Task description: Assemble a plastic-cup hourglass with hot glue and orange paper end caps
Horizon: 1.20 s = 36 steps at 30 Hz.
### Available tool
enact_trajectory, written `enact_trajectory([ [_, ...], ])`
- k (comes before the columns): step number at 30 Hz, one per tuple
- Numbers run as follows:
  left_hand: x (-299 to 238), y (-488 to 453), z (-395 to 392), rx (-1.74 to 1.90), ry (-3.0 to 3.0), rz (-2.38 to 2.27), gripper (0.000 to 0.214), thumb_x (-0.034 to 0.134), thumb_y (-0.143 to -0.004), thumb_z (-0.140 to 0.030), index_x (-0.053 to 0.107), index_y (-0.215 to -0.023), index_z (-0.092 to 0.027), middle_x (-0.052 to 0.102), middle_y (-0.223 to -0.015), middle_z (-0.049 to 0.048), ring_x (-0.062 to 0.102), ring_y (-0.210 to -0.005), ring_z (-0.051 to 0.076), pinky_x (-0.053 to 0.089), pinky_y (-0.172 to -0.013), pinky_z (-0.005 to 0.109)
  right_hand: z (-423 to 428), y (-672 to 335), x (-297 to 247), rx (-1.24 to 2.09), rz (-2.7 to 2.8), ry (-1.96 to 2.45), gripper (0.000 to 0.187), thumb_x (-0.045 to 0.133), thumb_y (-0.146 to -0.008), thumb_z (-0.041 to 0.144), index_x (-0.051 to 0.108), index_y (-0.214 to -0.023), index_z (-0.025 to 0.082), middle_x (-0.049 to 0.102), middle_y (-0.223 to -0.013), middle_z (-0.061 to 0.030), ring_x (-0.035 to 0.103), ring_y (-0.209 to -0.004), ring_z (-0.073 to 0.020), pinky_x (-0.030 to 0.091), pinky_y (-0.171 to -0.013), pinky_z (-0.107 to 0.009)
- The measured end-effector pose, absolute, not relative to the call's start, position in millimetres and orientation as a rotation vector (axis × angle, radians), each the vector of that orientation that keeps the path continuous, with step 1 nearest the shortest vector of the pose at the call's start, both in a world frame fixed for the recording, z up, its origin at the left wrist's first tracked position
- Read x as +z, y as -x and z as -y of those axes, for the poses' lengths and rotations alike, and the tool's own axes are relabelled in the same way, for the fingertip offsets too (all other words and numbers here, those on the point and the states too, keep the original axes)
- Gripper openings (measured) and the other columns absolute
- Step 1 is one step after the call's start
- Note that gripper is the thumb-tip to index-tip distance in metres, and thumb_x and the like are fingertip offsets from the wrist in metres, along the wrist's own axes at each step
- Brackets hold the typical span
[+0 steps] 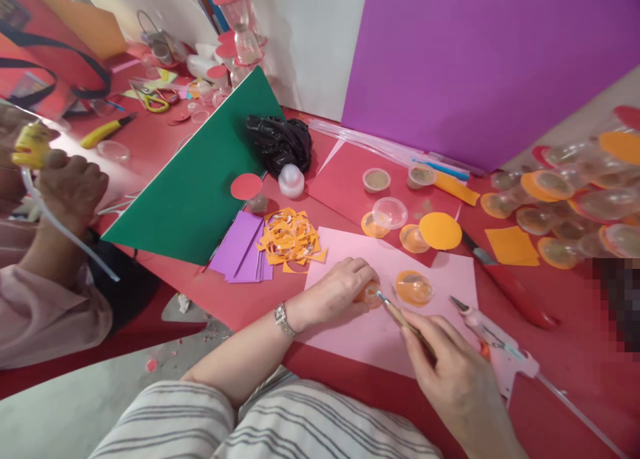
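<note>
My left hand (345,287) has its fingers closed around a small clear plastic cup (371,295) with an orange paper piece on it, held down on a pink sheet (345,332). In my right hand (450,365) is a thin paintbrush (407,322) with a wooden handle, its tip touching or just over the cup. Just right of the cup, another clear cup (415,289) sits on an orange paper disc. A pale glue gun (500,345) lies near my right hand, its nozzle pointing toward the back left.
Orange paper scraps (290,240) and purple paper strips (243,252) lie left of the sheet. A green board (200,179) stands between me and another person's hand (73,185). Stacked cups (575,192), a red-handled cutter (525,299) and a black plastic bag (280,144) are around.
</note>
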<state>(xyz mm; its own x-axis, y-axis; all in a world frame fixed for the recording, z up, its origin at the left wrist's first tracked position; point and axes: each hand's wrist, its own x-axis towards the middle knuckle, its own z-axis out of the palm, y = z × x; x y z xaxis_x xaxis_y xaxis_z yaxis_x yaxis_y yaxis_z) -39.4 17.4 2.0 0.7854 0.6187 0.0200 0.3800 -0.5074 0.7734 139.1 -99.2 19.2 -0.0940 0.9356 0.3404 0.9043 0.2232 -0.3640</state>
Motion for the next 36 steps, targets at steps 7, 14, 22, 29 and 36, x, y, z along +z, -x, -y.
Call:
enact_trajectory([
  [7, -4, 39, -18, 0.396, -2.177, -0.746, 0.015, 0.065, -0.087, -0.023, 0.056, -0.099, -0.016, 0.061, -0.099, 0.0086, 0.057, -0.090, 0.020, 0.047, -0.085, 0.031, 96, -137, 17, -0.121, 2.077, 1.673, 0.024, 0.044, -0.102, 0.021, 0.067, -0.105, 0.014, 0.069, -0.076, -0.0015, 0.058, -0.053, -0.0091, 0.039, -0.054, -0.024],
  [14, -2, 38, -18, 0.390, -2.169, -0.731, 0.015, 0.064, -0.086, -0.021, 0.058, -0.099, -0.016, 0.062, -0.101, 0.0084, 0.058, -0.093, 0.021, 0.048, -0.089, 0.032, 99, -136, 24, -0.333, 2.222, 1.632, 0.027, 0.047, -0.100, 0.017, 0.069, -0.115, 0.016, 0.069, -0.074, 0.0027, 0.059, -0.052, -0.0053, 0.036, -0.051, -0.024],
  [22, -3, 39, -20, 0.339, -2.195, -0.691, 0.024, 0.061, -0.081, -0.010, 0.058, -0.104, -0.018, 0.063, -0.104, 0.0082, 0.058, -0.102, 0.022, 0.045, -0.097, 0.036, 113, -139, 23, -0.106, 2.044, 1.759, 0.024, 0.045, -0.101, 0.025, 0.067, -0.108, 0.017, 0.071, -0.081, -0.0012, 0.062, -0.060, -0.0091, 0.040, -0.058, -0.025],
  [29, -1, 41, -21, 0.326, -2.162, -0.742, 0.048, 0.081, -0.071, -0.016, 0.058, -0.113, -0.017, 0.062, -0.113, 0.0099, 0.055, -0.109, 0.026, 0.046, -0.096, 0.036, 106, -139, 21, 0.014, 2.012, 1.747, 0.026, 0.041, -0.103, 0.027, 0.064, -0.104, 0.017, 0.070, -0.079, -0.0028, 0.064, -0.063, -0.0112, 0.041, -0.058, -0.024],
  [36, -3, 38, -20, 0.348, -2.108, -0.754, 0.032, 0.077, -0.078, -0.017, 0.062, -0.107, -0.017, 0.063, -0.106, 0.0085, 0.057, -0.101, 0.023, 0.048, -0.091, 0.033, 104, -138, 21, 0.009, 2.005, 1.761, 0.026, 0.042, -0.101, 0.026, 0.066, -0.103, 0.018, 0.070, -0.078, -0.0022, 0.064, -0.061, -0.0114, 0.042, -0.057, -0.025],
])
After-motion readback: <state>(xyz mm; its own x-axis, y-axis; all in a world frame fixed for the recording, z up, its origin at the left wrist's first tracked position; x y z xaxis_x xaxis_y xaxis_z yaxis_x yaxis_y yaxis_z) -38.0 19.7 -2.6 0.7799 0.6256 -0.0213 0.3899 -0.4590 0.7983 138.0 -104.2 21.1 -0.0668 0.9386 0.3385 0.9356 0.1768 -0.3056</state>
